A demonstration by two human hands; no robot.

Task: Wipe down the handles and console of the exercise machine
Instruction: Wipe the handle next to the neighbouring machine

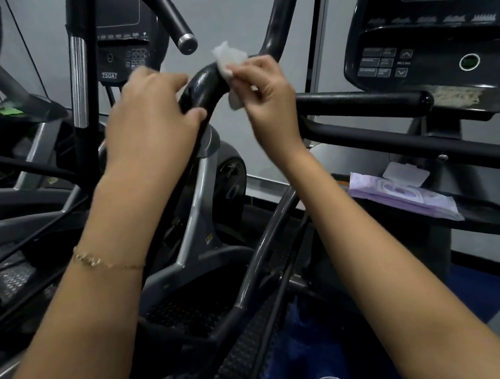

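Head view, single frame. Curved black handle (206,88) of an exercise machine: centre of the frame, rising from lower centre and bending right.

- Left hand (152,107), somewhat blurred: fingers and thumb curled round the handle just left of the bend.
- Right hand (262,91): thumb and fingertips pinching a white wipe (229,60), which lies against the handle's upper right side.
- Console (432,53), with dark screen, INCLINE arrow buttons and a ringed round button: upper right.
- Second console (123,48), marked 750AT: upper centre-left, further back.
- Purple pack of wipes (399,194), flap lid open: on a black ledge (479,213), right of centre.
- Thin gold bracelet (107,261): left wrist.
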